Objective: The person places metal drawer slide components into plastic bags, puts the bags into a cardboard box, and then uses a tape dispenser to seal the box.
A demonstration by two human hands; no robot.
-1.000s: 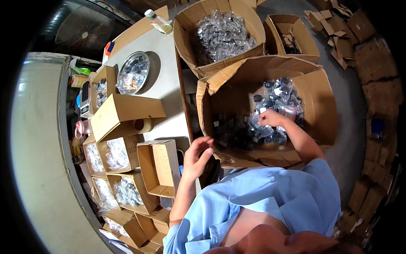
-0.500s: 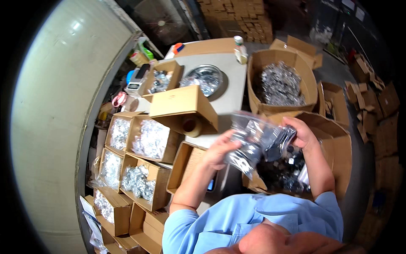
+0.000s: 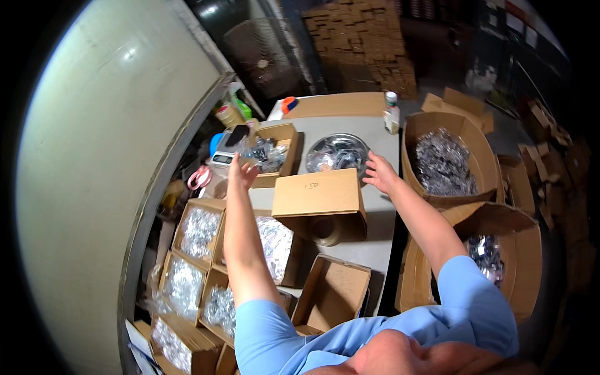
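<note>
Both arms reach forward over the table. My left hand (image 3: 244, 171) is open, its fingers spread beside the kitchen scale (image 3: 224, 156) and the near left corner of a small carton (image 3: 291, 150) of clear bags with dark parts. My right hand (image 3: 380, 174) is open too, fingers apart at the right rim of a round metal bowl (image 3: 365, 147). Clear bags (image 3: 334, 157) lie in that bowl. Between my arms a carton (image 3: 320, 194) rests on its side, its mouth toward me, with a tape roll (image 3: 325, 231) inside. Whether either hand touches anything is unclear.
Cartons of shiny bagged parts (image 3: 201, 230) stack along the left. A shallow carton (image 3: 334, 290) sits near my body. Right of the table are a big carton (image 3: 409, 140) of clear bags and another (image 3: 522, 250) holding dark bags. A white bottle (image 3: 392, 115) stands far right.
The clear bag of dark parts has left my hands. Both hands have moved forward and apart, the left toward the scale, the right to the bowl. My view has shifted.
</note>
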